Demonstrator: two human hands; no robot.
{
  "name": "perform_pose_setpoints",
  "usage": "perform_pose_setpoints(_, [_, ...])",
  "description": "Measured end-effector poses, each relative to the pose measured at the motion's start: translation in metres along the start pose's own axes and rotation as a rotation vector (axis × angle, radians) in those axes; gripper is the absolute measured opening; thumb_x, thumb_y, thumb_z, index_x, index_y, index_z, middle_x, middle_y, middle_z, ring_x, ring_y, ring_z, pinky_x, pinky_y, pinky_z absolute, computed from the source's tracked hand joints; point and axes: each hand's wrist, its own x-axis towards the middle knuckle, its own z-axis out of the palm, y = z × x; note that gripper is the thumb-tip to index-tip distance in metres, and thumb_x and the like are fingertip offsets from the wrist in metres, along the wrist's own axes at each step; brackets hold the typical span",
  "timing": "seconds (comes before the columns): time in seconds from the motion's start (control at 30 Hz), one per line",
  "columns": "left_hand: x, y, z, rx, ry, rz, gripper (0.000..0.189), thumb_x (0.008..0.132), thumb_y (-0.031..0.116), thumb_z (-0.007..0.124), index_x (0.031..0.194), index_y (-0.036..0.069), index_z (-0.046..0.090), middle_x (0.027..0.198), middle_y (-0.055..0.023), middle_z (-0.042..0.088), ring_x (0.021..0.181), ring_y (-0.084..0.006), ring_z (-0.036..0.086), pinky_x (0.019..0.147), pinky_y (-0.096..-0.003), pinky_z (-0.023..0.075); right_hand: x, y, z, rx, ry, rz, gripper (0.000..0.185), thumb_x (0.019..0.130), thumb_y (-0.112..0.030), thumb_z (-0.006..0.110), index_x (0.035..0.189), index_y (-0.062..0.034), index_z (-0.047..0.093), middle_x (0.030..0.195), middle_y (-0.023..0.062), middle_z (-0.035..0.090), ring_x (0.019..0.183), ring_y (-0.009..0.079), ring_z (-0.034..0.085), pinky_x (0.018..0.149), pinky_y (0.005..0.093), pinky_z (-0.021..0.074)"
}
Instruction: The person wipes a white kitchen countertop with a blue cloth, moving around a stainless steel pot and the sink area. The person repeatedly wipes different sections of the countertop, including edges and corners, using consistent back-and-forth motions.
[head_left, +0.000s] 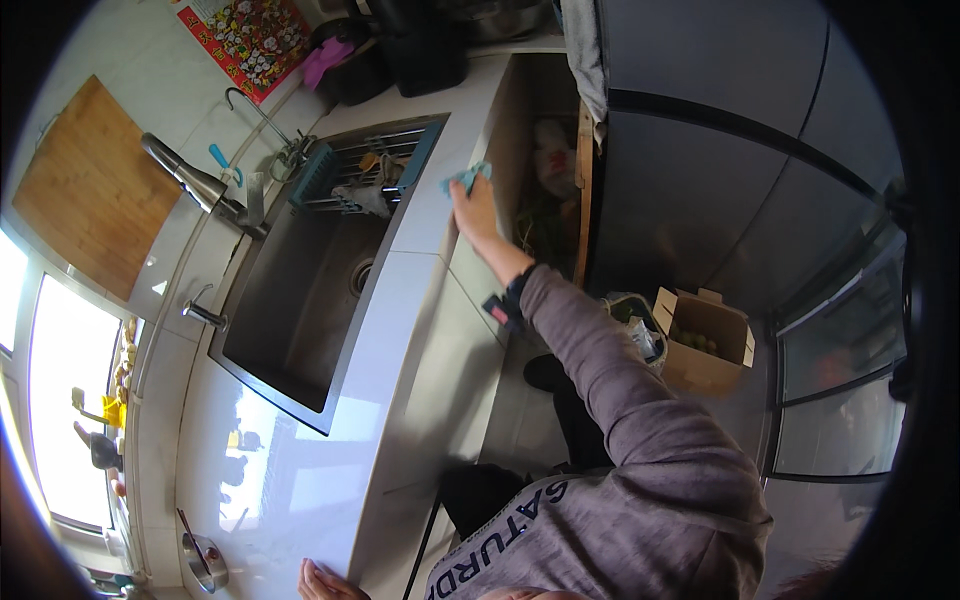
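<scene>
My right hand is stretched out along the counter's front edge and grips a crumpled light-blue cloth. The cloth touches the white countertop beside the sink's dish rack. At the bottom of the view, my left hand rests on the counter's front edge, holding nothing; part of it is cut off by the picture's rim. Between the hands lies a stainless-steel sink with its drain showing. Over one end of it sits a blue-ended metal drying rack with a pale cloth and small items in it.
A pull-out faucet and soap dispenser stand behind the sink. A wooden cutting board leans on the wall. A metal bowl holds chopsticks. Dark pots stand at the far end. A cardboard box sits on the floor.
</scene>
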Motion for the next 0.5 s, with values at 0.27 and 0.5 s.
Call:
perform_pose_setpoints(0.27, [0.017,-0.030,0.009,0.281,0.204,0.618,0.029,0.098,0.013,0.061,0.124,0.000,0.063,0.122,-0.0240,0.063,0.108,-0.0387,0.064,0.090,-0.0472,0.0550,-0.120,-0.024,-0.014,0.132,-0.112,-0.089,0.081,0.103,-0.052,0.047,0.148,0.0133,0.030,0.150,0.0345,0.033,0.142,0.0474,0.034,0.118,0.0456,0.0295])
perform_pose_setpoints(0.5, [0.001,0.056,-0.027,0.049,0.351,0.397,0.019,0.096,0.013,0.062,0.109,0.001,0.069,0.103,-0.0227,0.070,0.092,-0.0417,0.065,0.083,-0.0491,0.0528,-0.053,0.001,-0.008,0.142,-0.078,-0.017,0.092,0.096,-0.059,0.052,0.147,0.0146,0.033,0.148,0.0357,0.036,0.140,0.0475,0.036,0.117,0.0456,0.0303])
